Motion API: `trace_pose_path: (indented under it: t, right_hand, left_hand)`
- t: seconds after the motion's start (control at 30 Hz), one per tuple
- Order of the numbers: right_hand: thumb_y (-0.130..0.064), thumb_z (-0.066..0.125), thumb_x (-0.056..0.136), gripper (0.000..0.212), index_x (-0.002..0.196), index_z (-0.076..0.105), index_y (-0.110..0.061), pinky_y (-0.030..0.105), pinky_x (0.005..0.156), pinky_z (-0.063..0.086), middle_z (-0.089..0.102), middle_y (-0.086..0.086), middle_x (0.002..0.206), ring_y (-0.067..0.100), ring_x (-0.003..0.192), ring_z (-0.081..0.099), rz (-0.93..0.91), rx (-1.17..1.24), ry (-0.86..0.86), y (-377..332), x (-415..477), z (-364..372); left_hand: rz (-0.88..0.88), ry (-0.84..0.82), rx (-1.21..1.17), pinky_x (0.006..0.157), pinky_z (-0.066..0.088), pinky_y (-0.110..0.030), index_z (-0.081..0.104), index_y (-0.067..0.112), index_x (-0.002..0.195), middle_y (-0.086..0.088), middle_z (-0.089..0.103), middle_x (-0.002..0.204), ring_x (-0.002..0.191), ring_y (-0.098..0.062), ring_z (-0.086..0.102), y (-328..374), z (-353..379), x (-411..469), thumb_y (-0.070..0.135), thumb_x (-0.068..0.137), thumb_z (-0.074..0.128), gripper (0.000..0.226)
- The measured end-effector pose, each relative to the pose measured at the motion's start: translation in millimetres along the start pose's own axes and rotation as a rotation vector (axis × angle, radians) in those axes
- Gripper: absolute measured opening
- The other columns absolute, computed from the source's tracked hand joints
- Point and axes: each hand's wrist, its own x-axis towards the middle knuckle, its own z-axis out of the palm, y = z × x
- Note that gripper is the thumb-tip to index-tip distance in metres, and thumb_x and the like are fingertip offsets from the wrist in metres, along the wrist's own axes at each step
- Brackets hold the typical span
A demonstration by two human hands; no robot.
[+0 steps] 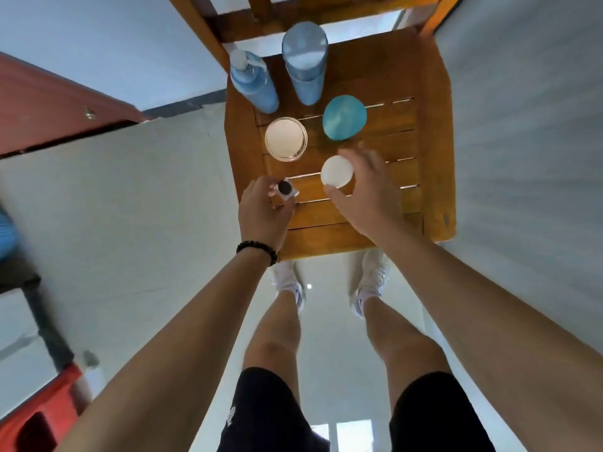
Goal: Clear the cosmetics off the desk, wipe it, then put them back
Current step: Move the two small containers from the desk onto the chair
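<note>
Left hand [264,207] pinching; right hand [365,187] curled, both arms extended.

The slatted chair seat [365,230] is showing warm, smoothly varnished wood. The two blue bottles [305,65] are looking like frosted plastic, and the floor [146,207] is gleaming glossy.

Pale glossy tiled floor [163,203] surrounding the scene, reflecting a bright window near the lower edge. Red panel [49,102] at upper left. Red plastic object [42,409] at lower left corner, beside a dark post [49,327]. White sneakers [372,278] planted on the floor; black shorts [267,412] below.
</note>
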Motion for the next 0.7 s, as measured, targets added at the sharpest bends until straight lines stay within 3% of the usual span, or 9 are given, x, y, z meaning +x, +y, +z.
trace_pose_path:
  t: [0.2,0.33,0.43,0.53,0.7]
  right_hand:
    - [-0.055,0.069,0.083,0.072,0.144,0.039,-0.03,0.022,0.089,0.041,0.048,-0.003,0.14,0.016,0.123,0.05,-0.03,0.014,0.047,2,6,22]
    - [-0.061,0.061,0.087,0.077,0.15,0.031,-0.028,0.035,0.099,0.049,0.041,0.0,0.149,0.018,0.131,0.046,-0.074,-0.029,0.037,-7,-11,-9]
    - [-0.061,0.054,0.091,0.072,0.15,0.033,-0.024,0.029,0.096,0.048,0.044,0.0,0.146,0.016,0.127,0.047,-0.143,-0.045,0.135,-29,-27,-57]
    - [-0.065,0.043,0.095,0.072,0.152,0.027,-0.025,0.04,0.109,0.043,0.035,0.002,0.155,0.02,0.14,0.037,-0.257,-0.067,0.223,-71,-40,-124]
    - [-0.07,0.033,0.096,0.074,0.155,0.021,-0.027,0.038,0.115,0.025,0.022,0.002,0.163,0.023,0.148,0.024,-0.539,-0.102,0.328,-180,-77,-246]
  left_hand:
    - [0.039,0.03,-0.011,0.089,0.055,-0.034,0.059,0.022,0.117,0.003,0.064,0.118,0.104,-0.012,0.056,-8,20,24,0.027,0.085,0.074,0.035]
    - [0.05,0.03,-0.018,0.093,0.053,-0.037,0.051,0.028,0.125,0.005,0.056,0.128,0.11,-0.011,0.053,3,-5,0,0.033,0.084,0.074,0.047]
    - [0.123,0.054,-0.004,0.097,0.05,-0.041,0.045,0.03,0.131,0.002,0.05,0.138,0.114,-0.013,0.051,29,-47,-30,0.047,0.089,0.063,0.049]
    - [0.201,0.151,0.054,0.108,0.036,-0.045,0.035,0.029,0.145,0.001,0.031,0.157,0.139,-0.021,0.035,72,-109,-62,0.059,0.093,0.045,0.062]
    - [0.452,0.424,0.182,0.117,0.025,-0.051,0.026,0.014,0.151,-0.015,0.017,0.161,0.148,-0.029,0.021,153,-249,-144,0.046,0.098,0.043,0.064]
